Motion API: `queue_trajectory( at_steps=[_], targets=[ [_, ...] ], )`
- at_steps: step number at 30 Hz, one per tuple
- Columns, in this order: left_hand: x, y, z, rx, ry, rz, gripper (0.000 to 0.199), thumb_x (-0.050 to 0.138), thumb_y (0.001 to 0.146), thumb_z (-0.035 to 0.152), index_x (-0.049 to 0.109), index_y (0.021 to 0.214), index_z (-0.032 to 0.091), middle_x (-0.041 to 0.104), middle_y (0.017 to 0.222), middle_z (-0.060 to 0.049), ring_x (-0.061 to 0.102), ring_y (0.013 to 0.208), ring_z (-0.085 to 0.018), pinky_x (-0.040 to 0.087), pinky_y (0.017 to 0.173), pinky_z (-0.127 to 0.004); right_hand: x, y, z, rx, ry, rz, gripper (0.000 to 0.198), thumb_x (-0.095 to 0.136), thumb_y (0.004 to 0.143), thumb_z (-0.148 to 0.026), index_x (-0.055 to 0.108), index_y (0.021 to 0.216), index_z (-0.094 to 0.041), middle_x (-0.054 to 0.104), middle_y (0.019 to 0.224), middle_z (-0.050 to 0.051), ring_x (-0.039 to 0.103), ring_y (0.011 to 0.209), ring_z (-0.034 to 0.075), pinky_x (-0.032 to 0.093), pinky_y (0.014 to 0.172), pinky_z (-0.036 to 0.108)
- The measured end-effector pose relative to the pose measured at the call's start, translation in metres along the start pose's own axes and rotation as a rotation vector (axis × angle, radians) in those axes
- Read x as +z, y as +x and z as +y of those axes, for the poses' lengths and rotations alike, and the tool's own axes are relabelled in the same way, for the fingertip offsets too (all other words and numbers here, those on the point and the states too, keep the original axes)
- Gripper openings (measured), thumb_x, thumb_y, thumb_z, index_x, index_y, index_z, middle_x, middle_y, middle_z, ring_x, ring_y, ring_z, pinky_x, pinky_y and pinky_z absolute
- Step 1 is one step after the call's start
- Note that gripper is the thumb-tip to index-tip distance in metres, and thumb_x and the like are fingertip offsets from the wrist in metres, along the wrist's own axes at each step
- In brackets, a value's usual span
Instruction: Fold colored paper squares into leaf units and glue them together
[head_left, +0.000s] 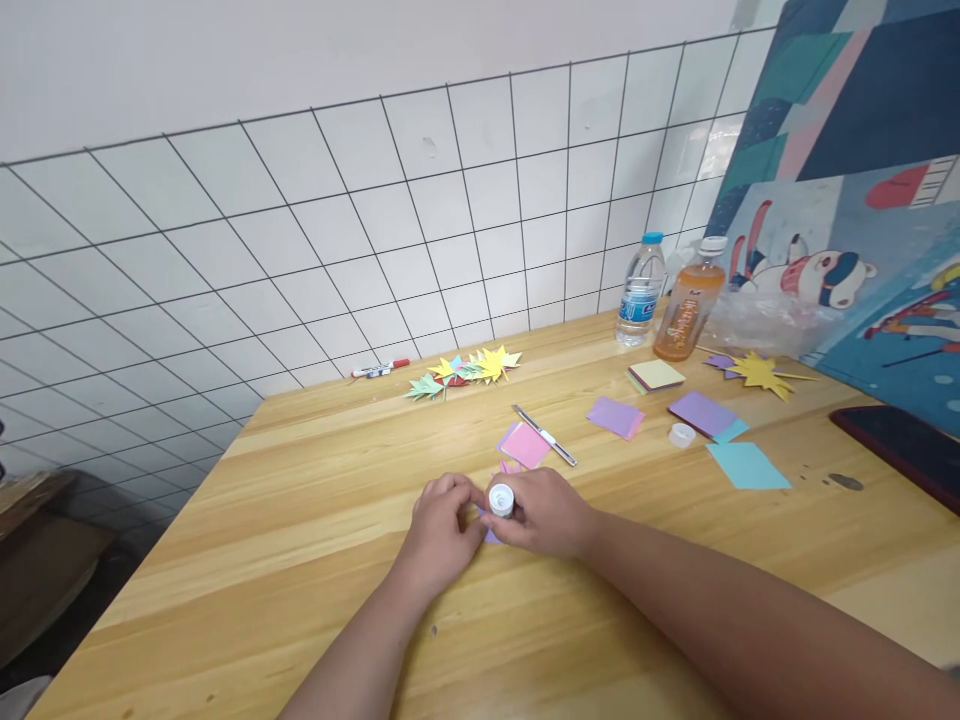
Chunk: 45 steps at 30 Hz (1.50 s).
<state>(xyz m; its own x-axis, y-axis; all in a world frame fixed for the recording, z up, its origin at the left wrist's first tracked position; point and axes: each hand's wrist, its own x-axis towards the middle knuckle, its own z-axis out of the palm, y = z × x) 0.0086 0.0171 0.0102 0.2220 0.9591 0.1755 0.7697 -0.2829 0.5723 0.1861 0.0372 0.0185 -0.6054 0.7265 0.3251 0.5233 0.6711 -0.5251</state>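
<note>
My right hand [551, 510] is closed around a glue stick [501, 501], held upright with its round white end facing up. Beneath it, a small piece of purple paper [491, 536] lies on the table, mostly covered by my hands. With bent fingers, my left hand [448, 525] grips the left side of that paper. Just beyond the hands are pink paper squares [525, 447] with a utility knife [546, 436] lying across their corner. A loose white cap [682, 435] sits off to the right.
Folded paper leaves [491, 365] and markers [380, 369] lie along the tiled wall. Stacked coloured paper [656, 376], a water bottle [639, 295], an orange drink bottle [690, 305], a yellow paper leaf [761, 373] and a phone [904, 450] are on the right of the wooden table [300, 560].
</note>
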Motion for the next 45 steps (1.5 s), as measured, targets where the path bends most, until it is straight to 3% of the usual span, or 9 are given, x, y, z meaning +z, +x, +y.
queue_trajectory(
  at_steps=[28, 35, 39, 45],
  targets=[
    [0.001, 0.001, -0.003, -0.006, -0.022, -0.001, 0.016, 0.057, 0.063, 0.015, 0.064, 0.075, 0.023, 0.062, 0.088, -0.003, 0.054, 0.087, -0.023, 0.043, 0.078, -0.035, 0.0, -0.001, -0.004, -0.025, 0.009, -0.005, 0.021, 0.057, 0.076, -0.039, 0.053, 0.07, -0.02, 0.056, 0.057, -0.002, 0.049, 0.053, 0.012, 0.028, 0.05, 0.022],
    [0.0, 0.002, -0.002, 0.011, -0.028, -0.005, 0.009, 0.059, 0.069, 0.019, 0.064, 0.075, 0.023, 0.062, 0.087, -0.003, 0.055, 0.086, -0.022, 0.043, 0.078, -0.035, -0.003, -0.005, -0.002, -0.087, 0.094, 0.118, 0.02, 0.054, 0.079, -0.038, 0.056, 0.075, -0.019, 0.055, 0.058, -0.001, 0.048, 0.053, 0.012, 0.033, 0.054, 0.022],
    [-0.005, 0.003, 0.001, 0.008, -0.103, -0.031, 0.017, 0.052, 0.081, 0.032, 0.066, 0.081, 0.023, 0.063, 0.089, -0.004, 0.056, 0.088, -0.021, 0.043, 0.08, -0.035, -0.007, -0.006, 0.004, -0.015, 0.162, 0.208, 0.023, 0.049, 0.083, -0.04, 0.057, 0.082, -0.018, 0.059, 0.066, 0.0, 0.046, 0.053, 0.01, 0.034, 0.054, 0.022],
    [-0.012, 0.0, 0.0, -0.018, -0.194, 0.08, 0.011, 0.059, 0.076, 0.03, 0.064, 0.084, 0.024, 0.061, 0.099, -0.004, 0.054, 0.1, -0.022, 0.042, 0.088, -0.035, -0.007, -0.005, 0.008, 0.024, 0.206, 0.213, 0.022, 0.049, 0.084, -0.039, 0.056, 0.084, -0.019, 0.058, 0.066, -0.001, 0.045, 0.053, 0.01, 0.033, 0.053, 0.021]
  ],
)
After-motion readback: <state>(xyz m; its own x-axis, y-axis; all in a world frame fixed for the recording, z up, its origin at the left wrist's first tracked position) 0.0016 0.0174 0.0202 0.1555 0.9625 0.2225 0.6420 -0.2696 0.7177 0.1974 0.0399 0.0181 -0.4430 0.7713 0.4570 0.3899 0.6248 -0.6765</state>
